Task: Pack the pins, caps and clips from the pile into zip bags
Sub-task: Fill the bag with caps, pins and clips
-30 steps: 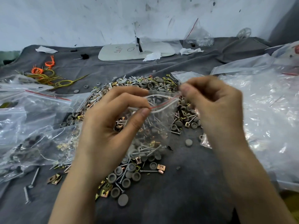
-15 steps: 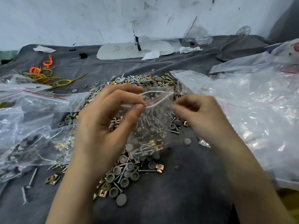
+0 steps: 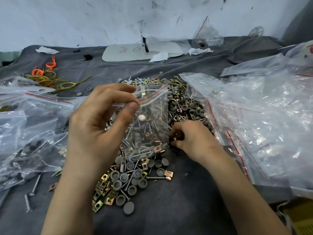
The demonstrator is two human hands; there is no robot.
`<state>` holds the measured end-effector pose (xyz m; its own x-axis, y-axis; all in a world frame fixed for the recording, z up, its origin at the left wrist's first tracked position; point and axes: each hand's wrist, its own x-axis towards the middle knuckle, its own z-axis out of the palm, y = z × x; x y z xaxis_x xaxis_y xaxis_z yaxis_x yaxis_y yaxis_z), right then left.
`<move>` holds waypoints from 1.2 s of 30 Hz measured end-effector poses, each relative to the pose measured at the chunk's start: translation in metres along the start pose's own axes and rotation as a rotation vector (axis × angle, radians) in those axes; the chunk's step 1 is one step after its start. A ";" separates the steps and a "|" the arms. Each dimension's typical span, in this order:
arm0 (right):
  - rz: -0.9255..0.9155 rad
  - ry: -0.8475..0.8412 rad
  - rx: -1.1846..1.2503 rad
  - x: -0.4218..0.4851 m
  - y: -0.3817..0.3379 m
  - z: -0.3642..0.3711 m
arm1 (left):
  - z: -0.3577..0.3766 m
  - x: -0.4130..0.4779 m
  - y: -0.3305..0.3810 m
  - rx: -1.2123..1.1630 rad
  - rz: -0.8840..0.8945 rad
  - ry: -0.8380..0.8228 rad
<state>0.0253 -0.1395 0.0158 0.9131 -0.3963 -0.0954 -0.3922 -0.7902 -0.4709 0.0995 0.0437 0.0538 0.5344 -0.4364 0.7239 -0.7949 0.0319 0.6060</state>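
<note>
Dropped into the grey-and-brass hardware pile (image 3: 128, 184), my right hand (image 3: 191, 138) curls, grip unclear; my left hand (image 3: 101, 126) pinches the clear red-striped zip bag (image 3: 152, 116); much packing seemingly remains.

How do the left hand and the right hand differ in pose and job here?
The left hand is raised, the right hand low on the pile. The left hand pinches the mouth of the zip bag; the right hand's fingers curl among loose parts, grip unclear. Both are bare.
</note>
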 end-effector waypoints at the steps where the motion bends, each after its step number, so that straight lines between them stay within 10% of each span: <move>1: -0.003 0.001 0.000 0.000 0.000 -0.001 | 0.000 0.000 0.000 0.002 0.004 -0.003; 10: -0.083 0.074 0.028 0.000 0.003 0.001 | 0.001 0.000 0.002 0.009 0.003 -0.017; 19: -0.411 0.577 0.882 -0.025 -0.008 -0.042 | 0.011 0.000 0.016 -0.041 0.002 -0.119; 24: -0.625 0.675 0.646 -0.047 -0.025 -0.055 | 0.019 -0.002 0.021 -0.020 0.041 -0.196; 36: -0.213 0.843 0.595 -0.028 -0.006 -0.042 | 0.011 0.000 0.019 -0.034 0.000 -0.148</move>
<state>-0.0023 -0.1440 0.0581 0.4946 -0.6531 0.5734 0.0937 -0.6158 -0.7823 0.0809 0.0344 0.0615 0.4839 -0.5644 0.6688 -0.7832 0.0617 0.6187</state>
